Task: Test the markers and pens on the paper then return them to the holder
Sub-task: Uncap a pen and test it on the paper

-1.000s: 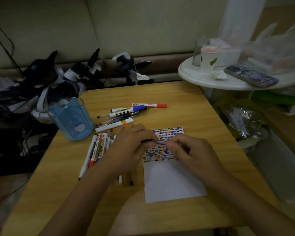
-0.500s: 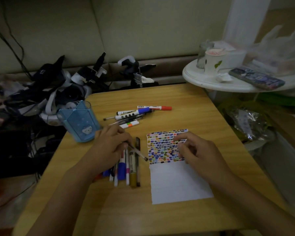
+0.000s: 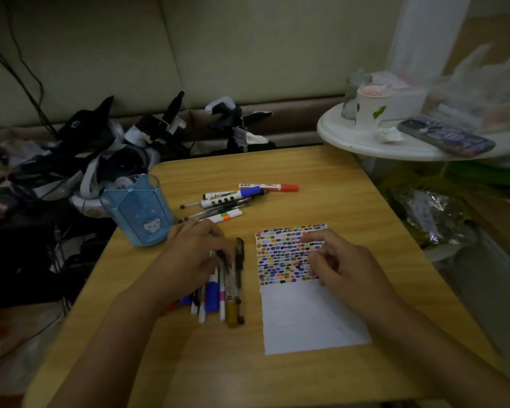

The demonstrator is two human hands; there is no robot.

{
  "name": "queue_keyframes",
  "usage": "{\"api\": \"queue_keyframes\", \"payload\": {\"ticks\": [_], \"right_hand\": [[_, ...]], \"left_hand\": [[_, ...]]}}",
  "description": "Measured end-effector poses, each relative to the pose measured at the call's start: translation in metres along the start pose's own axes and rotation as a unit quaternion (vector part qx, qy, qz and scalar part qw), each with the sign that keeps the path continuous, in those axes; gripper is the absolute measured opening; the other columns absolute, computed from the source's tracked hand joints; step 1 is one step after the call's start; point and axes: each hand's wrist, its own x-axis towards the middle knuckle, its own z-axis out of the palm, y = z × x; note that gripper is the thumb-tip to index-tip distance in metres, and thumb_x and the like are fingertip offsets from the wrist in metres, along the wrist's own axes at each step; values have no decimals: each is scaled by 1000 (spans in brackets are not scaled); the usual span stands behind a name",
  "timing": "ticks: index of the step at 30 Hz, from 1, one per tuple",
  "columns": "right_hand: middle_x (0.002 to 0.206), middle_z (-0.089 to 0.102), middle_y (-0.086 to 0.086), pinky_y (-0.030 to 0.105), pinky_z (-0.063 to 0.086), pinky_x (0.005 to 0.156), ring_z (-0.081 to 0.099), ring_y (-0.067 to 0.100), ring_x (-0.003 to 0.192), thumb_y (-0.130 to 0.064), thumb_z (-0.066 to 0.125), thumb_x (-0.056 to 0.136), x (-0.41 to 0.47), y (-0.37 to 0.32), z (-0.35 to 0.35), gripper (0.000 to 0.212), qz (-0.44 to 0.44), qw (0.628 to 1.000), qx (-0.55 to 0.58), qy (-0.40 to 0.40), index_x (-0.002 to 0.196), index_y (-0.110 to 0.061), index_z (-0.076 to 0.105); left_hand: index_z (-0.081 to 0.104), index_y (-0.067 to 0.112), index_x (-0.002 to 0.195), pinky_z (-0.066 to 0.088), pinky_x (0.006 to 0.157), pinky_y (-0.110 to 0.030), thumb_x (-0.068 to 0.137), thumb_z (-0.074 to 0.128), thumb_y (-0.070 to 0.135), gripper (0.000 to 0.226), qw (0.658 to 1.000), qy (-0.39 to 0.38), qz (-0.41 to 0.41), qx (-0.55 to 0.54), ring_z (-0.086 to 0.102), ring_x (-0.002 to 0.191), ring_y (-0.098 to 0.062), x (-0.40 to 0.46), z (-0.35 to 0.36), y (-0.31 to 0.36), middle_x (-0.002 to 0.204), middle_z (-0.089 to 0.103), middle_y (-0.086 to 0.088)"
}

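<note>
We're resting the left hand [image 3: 193, 257] curled over the near bunch of loose pens [image 3: 224, 287] beside the white, colour-dabbed paper sheet [image 3: 306, 313]; grip unclear. The right hand [image 3: 340, 262], loosely open and empty, is pinning the sheet. Nudging the bunch could roll pens off the wooden surface [image 3: 321, 184].

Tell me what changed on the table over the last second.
The left hand carried the thin pen away from the paper, leftward, down to the near pile of pens, where its fingers now rest; whether the pen is released cannot be told. The right hand let go of that pen and rests open on the paper. The blue holder and far pile of markers stayed put.
</note>
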Motion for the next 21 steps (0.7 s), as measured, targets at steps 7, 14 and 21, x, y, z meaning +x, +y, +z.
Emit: {"api": "queue_keyframes", "payload": {"ticks": [7,14,21], "right_hand": [[72,68,-11,44,53,61,63,10,61,-22,57,99,-1,1,-1,22,12,1000,-2,-8,114,-36,64],[70,67,-7,45,54,61,63,11,62,-23,57,99,-3,1,-2,22,18,1000,-3,-10,113,-37,66],[72,69,-9,44,54,61,64,10,63,-22,57,99,-2,-1,-8,22,23,1000,-4,-7,112,-36,67]], "left_hand": [[56,47,94,17,111,-37,93,56,16,31,997,42,-44,-48,39,119,-3,6,5,-2,113,49,20],[54,30,134,37,108,-44,98,50,40,37,983,80,-158,-47,40,128,-17,19,15,-10,137,47,1],[56,27,130,39,107,-45,98,42,53,43,980,25,-193,-30,42,129,-19,31,26,-13,142,46,-1]]}}
